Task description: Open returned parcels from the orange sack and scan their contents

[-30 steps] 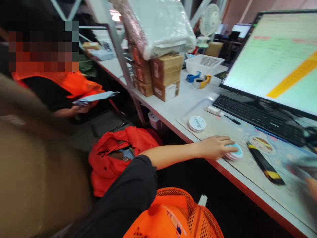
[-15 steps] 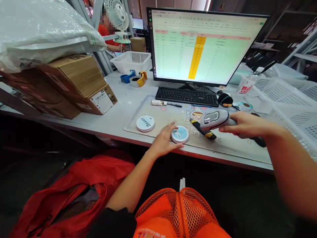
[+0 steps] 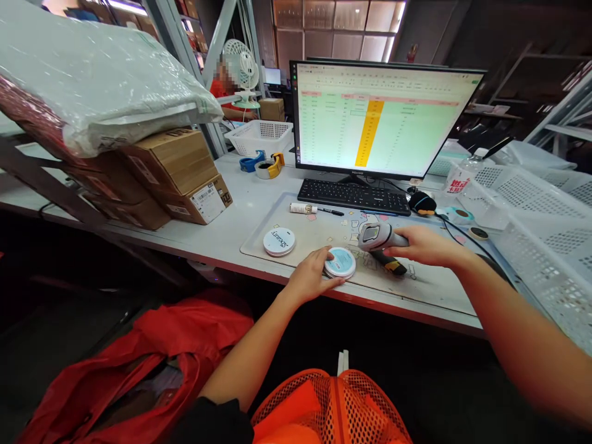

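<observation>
**Left hand** (image 3: 309, 276) – at the near edge of the counter (image 3: 240, 206), resting on a round tin with a pale blue label (image 3: 340, 263). Its fingers (image 3: 322, 258) are curled against the tin's left rim; whether they grip it or only touch it, the view cannot settle. The tin lies on a printed desk mat (image 3: 272, 262), near the mat's front edge.

**Right hand** (image 3: 428, 245) – fingers (image 3: 404, 240) closed around the grip of a grey handheld barcode scanner (image 3: 377, 237), held just above the mat, its head pointing left towards the tin.

**On the mat:** second round tin with a white label (image 3: 279, 242), left of the first and well clear of both hands; yellow-and-black utility knife (image 3: 392, 266), directly below the scanner; white tube (image 3: 303, 208) and pen (image 3: 330, 211), far edge.

**Further along the counter:** keyboard (image 3: 354, 196); black mouse (image 3: 422, 202); monitor (image 3: 388, 117) showing a green spreadsheet with an orange column; blue and yellow tape dispensers (image 3: 263, 165); white plastic basket (image 3: 259, 137); stacked cardboard boxes (image 3: 173, 169) under a plastic-wrapped parcel (image 3: 97, 92); white mesh crates (image 3: 546, 246), right.

**Below and beyond:** red bag (image 3: 152, 357), near left; orange mesh vest (image 3: 333, 407), worn by the person – and, far off, a co-worker in red (image 3: 226, 92) beside a white fan (image 3: 245, 71).
</observation>
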`<state>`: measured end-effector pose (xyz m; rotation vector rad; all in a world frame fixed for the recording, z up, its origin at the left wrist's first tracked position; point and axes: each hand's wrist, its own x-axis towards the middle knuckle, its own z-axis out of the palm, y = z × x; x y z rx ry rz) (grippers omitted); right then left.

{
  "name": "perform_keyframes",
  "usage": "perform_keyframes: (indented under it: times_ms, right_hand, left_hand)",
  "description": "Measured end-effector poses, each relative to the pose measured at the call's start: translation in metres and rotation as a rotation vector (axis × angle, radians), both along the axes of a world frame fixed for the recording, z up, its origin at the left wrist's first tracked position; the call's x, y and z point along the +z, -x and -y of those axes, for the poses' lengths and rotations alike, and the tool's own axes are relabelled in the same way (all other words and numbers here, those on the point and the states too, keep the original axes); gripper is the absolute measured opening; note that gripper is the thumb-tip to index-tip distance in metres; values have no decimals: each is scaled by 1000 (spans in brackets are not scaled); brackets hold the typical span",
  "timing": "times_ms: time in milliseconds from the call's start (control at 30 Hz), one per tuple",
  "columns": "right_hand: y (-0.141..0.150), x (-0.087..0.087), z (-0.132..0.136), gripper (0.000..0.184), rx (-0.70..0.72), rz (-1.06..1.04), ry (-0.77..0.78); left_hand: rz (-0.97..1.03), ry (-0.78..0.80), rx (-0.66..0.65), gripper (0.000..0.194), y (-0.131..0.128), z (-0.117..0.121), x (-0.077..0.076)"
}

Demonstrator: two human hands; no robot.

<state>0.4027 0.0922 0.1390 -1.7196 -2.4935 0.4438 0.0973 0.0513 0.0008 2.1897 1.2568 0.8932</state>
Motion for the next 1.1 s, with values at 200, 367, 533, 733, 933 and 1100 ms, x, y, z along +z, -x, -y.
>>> perform_keyframes:
  times_ms: [200,367,533,733,933,1100]
  right_hand:
    - [-64,-62,-24,36,-351,176,-132]
    - [-71,-95,-19,41,-504,177,-134]
    - [-57,-101,-7,39,-495,193,-142]
    - [-55,-104,-3,41,-496,186,-155]
    - [-57,-106,-2,48,-480,213,-181]
    - [-60,-110,-2,48,-481,221,-183]
  left_hand:
    - [39,-134,-17,56,10,-14,11]
    - [-223,-224,174,40,34,-102,73]
    - [-526,21,277,42,53,-175,96]
    - [-553,28,274,38,59,-183,82]
    - [-433,-56,190,46,55,-153,90]
    - [-98,-138,17,54,45,-124,88]
